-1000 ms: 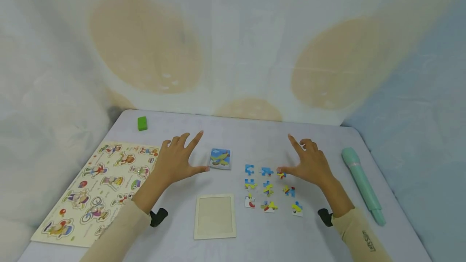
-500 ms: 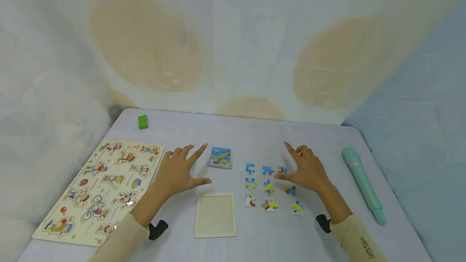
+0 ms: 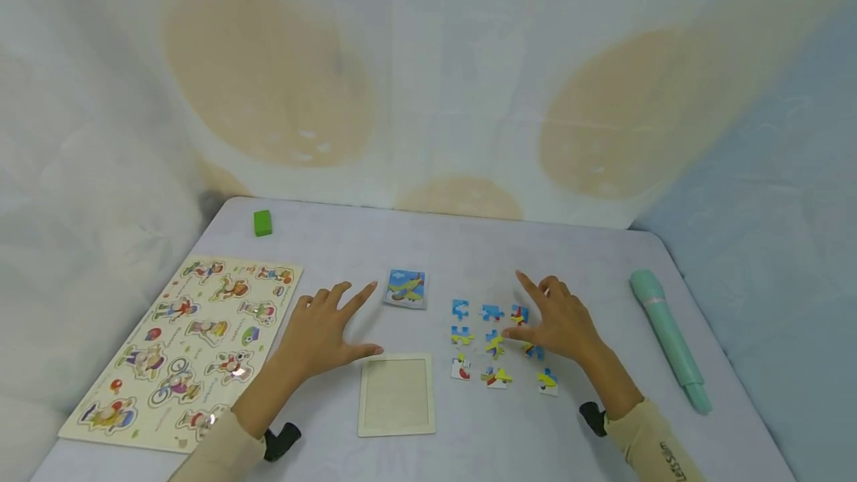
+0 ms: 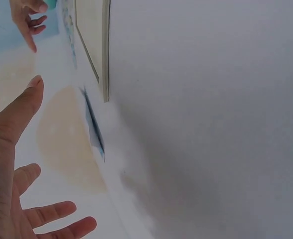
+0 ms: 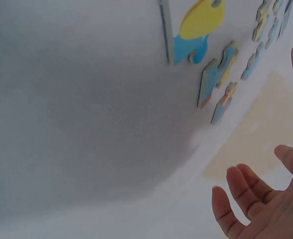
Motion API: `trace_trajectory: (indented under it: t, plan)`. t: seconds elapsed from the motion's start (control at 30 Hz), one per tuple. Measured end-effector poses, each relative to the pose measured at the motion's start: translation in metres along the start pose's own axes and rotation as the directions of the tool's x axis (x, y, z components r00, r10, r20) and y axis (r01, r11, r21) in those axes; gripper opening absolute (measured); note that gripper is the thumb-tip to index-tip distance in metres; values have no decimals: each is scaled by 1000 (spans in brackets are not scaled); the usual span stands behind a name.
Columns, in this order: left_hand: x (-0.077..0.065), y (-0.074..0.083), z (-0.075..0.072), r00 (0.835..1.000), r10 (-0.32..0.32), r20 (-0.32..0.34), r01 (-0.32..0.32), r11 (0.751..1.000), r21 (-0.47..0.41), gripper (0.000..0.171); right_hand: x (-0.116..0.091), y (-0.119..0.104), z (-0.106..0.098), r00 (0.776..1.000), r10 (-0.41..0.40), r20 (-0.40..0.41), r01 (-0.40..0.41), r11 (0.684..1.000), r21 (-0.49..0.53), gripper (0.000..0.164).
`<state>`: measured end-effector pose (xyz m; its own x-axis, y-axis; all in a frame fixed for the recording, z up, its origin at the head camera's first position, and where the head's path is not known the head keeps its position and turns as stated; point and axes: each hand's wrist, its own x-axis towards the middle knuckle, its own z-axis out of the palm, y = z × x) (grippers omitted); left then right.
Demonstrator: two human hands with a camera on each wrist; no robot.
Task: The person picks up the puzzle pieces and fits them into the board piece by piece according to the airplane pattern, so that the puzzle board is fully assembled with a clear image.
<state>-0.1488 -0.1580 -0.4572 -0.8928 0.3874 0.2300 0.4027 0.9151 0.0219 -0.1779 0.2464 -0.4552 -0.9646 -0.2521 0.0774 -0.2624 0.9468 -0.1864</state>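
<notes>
My left hand (image 3: pixel 320 335) hovers above the table with thumb and fingers spread, holding nothing. Its thumb tip is near the top left corner of a square wooden puzzle tray (image 3: pixel 362 396). Just beyond lies a small picture card (image 3: pixel 405 288) of a yellow plane on blue. My right hand (image 3: pixel 565 322), also spread and holding nothing, hangs over the right side of several loose jigsaw pieces (image 3: pixel 497 378) set out in rows. It partly covers one piece (image 3: pixel 533 351). In the right wrist view a yellow and blue piece (image 5: pixel 202 20) lies closest, apart from the fingers.
A cream board (image 3: pixel 161 333) with printed cartoon figures lies on the left. At the back left corner is a green block (image 3: pixel 262 223). A mint-green cylindrical object (image 3: pixel 669 341) lies along the right. Cloth walls (image 3: pixel 455 95) rise behind the table.
Both hands have come back toward the person, the right one also drifting slightly left. The view has shifted a little. The tray, card and pieces have not moved on the table.
</notes>
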Motion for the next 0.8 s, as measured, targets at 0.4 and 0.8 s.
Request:
trace_trajectory:
  t: [0.4,0.8]
  plan:
    - [-24,2,9,998,46,46,-44,998,-45,98,-5,-1,6,1000,-27,-4,27,1000,-10,104]
    - [-41,7,13,978,158,140,-127,970,-205,94,-9,-6,10,999,-50,-11,50,999,3,101]
